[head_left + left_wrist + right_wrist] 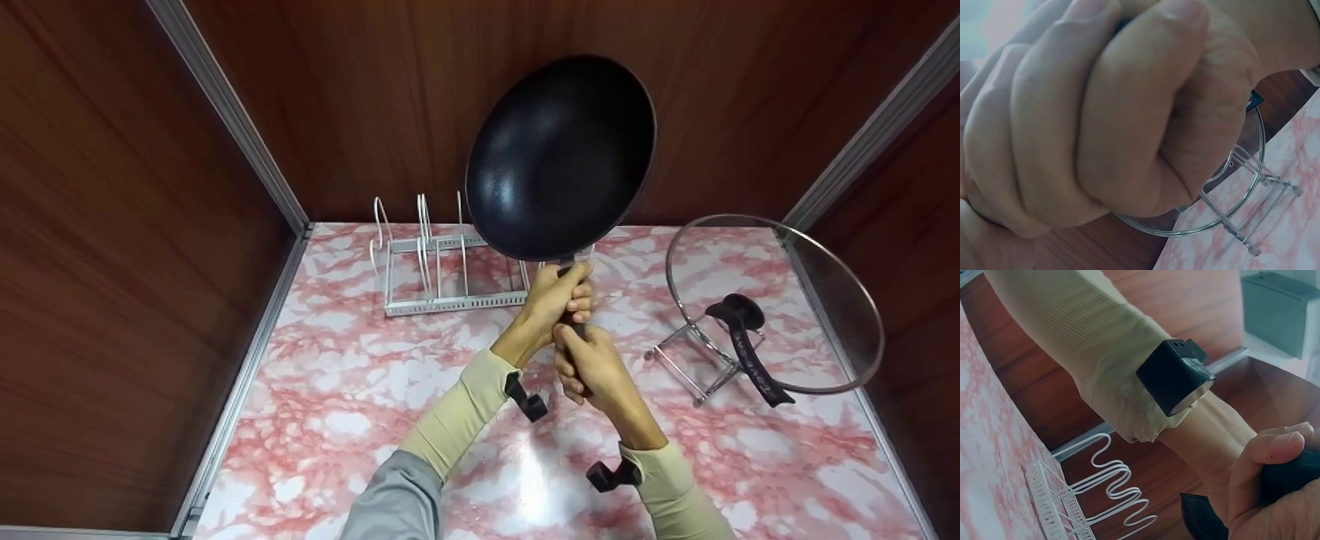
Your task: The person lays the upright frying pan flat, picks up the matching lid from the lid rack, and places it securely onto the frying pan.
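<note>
A black frying pan [562, 157] is held up off the table, its dark inner face toward the head camera and its handle slanting down toward me. My left hand [553, 300] grips the handle just below the pan. Lower on the same handle, close against the left, my right hand [596, 367] is curled round it. Fingers fill most of the left wrist view and hide the handle there. Behind and below the pan stands a white wire rack [457, 304] with upright loops; the pan overlaps its right part in the head view.
On the right, a glass lid [810, 315] with a metal rim and black handle [750, 356] leans on a small metal wire stand [679, 367]. Brown wood-look panels [360, 97] with grey metal edging enclose the red-and-white marbled table [337, 427] at the back and sides.
</note>
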Available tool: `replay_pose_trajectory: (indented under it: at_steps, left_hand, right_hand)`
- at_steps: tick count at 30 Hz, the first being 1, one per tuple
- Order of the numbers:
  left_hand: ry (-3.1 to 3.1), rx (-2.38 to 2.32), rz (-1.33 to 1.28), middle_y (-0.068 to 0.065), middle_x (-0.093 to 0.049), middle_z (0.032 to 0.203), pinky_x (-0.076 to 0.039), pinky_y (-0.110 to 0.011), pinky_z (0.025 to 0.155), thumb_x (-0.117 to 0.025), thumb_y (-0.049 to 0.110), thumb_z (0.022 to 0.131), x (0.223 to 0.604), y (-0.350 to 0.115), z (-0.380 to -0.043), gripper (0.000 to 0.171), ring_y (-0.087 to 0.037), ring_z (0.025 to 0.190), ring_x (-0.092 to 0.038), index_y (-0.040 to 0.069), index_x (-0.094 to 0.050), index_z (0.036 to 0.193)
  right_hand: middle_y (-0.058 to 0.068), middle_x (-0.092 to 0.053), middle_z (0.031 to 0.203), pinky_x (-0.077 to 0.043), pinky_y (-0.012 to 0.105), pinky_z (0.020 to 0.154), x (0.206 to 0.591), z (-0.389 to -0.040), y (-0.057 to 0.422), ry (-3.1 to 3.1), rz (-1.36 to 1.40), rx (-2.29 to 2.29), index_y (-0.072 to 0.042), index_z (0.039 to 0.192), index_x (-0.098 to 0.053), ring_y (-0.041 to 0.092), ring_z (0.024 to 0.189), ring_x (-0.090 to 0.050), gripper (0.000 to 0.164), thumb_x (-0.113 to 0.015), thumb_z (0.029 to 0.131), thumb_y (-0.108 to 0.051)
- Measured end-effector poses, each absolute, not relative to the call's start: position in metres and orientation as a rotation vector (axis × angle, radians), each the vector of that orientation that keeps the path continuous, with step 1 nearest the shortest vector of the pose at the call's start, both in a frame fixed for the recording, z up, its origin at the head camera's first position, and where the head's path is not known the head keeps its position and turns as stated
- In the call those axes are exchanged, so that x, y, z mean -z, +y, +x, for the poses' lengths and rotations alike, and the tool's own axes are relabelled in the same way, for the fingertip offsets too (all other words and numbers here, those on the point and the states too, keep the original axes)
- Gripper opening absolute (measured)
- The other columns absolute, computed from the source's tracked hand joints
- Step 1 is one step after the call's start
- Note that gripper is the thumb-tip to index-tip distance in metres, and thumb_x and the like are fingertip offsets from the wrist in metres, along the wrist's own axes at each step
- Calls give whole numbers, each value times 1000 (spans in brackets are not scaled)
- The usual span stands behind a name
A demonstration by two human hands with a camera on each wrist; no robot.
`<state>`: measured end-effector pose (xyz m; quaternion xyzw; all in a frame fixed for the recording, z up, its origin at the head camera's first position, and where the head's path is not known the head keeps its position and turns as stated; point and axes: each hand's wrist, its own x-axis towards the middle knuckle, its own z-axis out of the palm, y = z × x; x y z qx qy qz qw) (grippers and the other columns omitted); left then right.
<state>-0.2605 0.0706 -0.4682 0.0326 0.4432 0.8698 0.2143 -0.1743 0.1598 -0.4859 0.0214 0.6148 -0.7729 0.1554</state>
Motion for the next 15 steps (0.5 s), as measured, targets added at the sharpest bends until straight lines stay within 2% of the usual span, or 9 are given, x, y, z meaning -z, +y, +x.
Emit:
replay_pose_trajectory:
  at_steps: [15]
  left_hand:
    - [1362,-2389,4,8,-40,58,-36,-18,37,-57,10,102,468,67,-259,36,0,42,-36,16,-47,67]
  right_hand:
    - [0,-46,51,-41,33,31,485,-176,154,1850,78,2138,-6,73,-49,12,33,-43,35,-49,106,-17]
